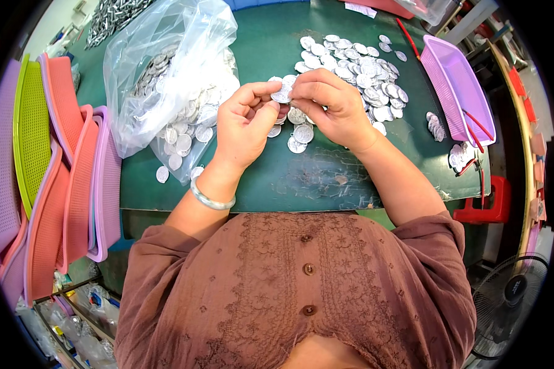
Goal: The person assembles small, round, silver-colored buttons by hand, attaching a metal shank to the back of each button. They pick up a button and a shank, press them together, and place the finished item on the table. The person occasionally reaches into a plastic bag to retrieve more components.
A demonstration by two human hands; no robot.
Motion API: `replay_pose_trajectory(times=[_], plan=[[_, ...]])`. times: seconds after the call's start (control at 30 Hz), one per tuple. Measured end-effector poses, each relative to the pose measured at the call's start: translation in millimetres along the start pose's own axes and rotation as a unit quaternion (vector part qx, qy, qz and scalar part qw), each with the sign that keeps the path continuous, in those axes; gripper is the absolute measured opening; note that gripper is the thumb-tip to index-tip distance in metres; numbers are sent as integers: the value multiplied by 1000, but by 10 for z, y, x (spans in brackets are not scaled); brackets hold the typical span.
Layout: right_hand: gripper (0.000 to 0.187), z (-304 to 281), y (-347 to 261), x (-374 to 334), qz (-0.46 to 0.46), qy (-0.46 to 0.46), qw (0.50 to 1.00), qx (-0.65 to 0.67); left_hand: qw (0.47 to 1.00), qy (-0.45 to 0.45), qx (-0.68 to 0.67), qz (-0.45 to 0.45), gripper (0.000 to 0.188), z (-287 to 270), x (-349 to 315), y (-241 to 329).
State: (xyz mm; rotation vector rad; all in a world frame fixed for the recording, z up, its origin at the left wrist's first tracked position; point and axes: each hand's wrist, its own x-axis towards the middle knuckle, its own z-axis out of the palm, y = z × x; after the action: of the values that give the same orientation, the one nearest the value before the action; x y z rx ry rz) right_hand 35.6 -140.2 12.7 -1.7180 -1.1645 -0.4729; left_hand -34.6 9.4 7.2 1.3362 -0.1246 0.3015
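Observation:
Over the middle of the green table, both my hands meet at a silver, coin-like metal disc (281, 96). My left hand (246, 122), with a bangle at its wrist, pinches the disc between thumb and fingers. From the other side, the thumb and fingertips of my right hand (332, 104) close on it too. Below the hands lie a few loose silver discs (303, 133). A wide pile of similar discs (369, 74) spreads beyond my right hand. To the left, a clear plastic bag (172, 80) lies with its mouth toward me, discs spilling out of it.
Purple basket (431, 67) sits at the table's right, red-handled tools (479, 126) beside it. Small disc piles (436, 126) lie nearby. Stacked colored baskets (34, 135) stand at the left. Dark metal pieces (112, 21) are heaped far left. A fan (514, 295) stands lower right.

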Motion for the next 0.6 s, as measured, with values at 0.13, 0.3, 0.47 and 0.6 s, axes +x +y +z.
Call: replay_pose_trajectory(times=[0.13, 0.3, 0.47, 0.6], plan=[[18, -10, -10, 13, 0, 5, 1000, -4, 1000, -15, -4, 12, 25, -8, 0, 1], [20, -19, -14, 14, 2, -1, 1000, -3, 1000, -21, -8, 11, 26, -9, 3, 10], [20, -14, -6, 18, -8, 11, 1000, -2, 999, -27, -17, 12, 26, -10, 3, 8], [21, -17, -5, 19, -11, 13, 1000, -2, 999, -32, -17, 14, 27, -17, 5, 0]])
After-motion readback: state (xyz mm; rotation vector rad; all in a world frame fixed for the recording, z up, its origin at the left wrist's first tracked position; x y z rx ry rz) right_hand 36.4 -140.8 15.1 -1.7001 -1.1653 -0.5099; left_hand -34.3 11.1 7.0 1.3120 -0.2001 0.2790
